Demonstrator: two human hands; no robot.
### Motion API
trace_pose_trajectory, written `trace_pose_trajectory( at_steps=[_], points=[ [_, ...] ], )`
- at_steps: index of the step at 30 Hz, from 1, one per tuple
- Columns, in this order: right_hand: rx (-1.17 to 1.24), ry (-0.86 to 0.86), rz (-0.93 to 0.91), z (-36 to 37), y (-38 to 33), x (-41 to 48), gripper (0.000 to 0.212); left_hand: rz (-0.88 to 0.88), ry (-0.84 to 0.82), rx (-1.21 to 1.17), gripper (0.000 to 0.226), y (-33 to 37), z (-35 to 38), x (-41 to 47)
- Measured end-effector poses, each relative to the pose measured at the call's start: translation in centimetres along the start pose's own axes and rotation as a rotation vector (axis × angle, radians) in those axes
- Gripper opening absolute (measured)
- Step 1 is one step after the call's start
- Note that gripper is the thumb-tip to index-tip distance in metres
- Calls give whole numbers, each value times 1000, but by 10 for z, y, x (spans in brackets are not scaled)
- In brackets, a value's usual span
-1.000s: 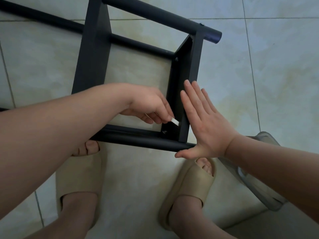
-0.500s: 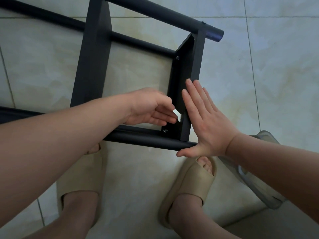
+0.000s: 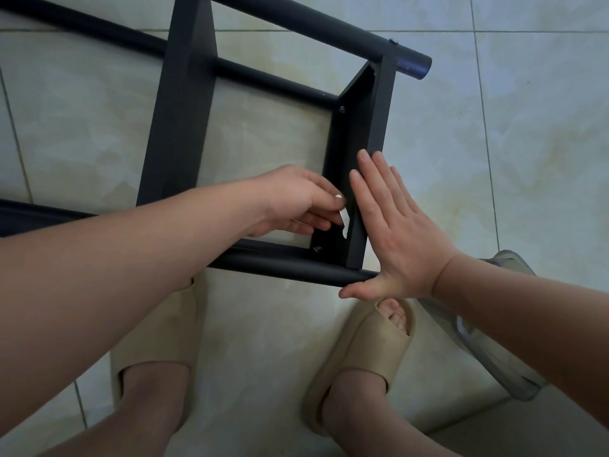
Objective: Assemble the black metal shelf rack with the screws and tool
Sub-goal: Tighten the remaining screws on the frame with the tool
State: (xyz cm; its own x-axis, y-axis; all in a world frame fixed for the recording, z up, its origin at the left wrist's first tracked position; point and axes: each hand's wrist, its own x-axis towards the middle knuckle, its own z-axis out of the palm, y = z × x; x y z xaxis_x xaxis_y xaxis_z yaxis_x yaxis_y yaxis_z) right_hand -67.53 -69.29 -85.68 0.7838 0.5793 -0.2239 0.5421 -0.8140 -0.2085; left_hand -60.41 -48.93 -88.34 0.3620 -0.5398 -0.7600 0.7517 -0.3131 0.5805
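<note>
There is only one camera, worn on the person's head. It faces forward and steeply down, almost straight onto the tiled floor [image 3: 527,159]. It is near: the forearms come in from both sides, and the left hand [image 3: 296,199], pinching a small white piece [image 3: 342,215], meets the right hand [image 3: 395,232] mid-frame on the black rack [image 3: 178,127]. The beige slippers [image 3: 359,357] fill the bottom.
</note>
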Motion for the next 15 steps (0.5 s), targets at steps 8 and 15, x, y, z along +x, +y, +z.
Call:
trace_pose_trajectory(
  at_steps=[8,15],
  points=[
    [-1,-6,1,0,0,0,137,-7,-34,83,1,0,4,-4],
    [-2,-3,3,0,0,0,136,-14,-59,133,3,2,3,-4]
  ],
)
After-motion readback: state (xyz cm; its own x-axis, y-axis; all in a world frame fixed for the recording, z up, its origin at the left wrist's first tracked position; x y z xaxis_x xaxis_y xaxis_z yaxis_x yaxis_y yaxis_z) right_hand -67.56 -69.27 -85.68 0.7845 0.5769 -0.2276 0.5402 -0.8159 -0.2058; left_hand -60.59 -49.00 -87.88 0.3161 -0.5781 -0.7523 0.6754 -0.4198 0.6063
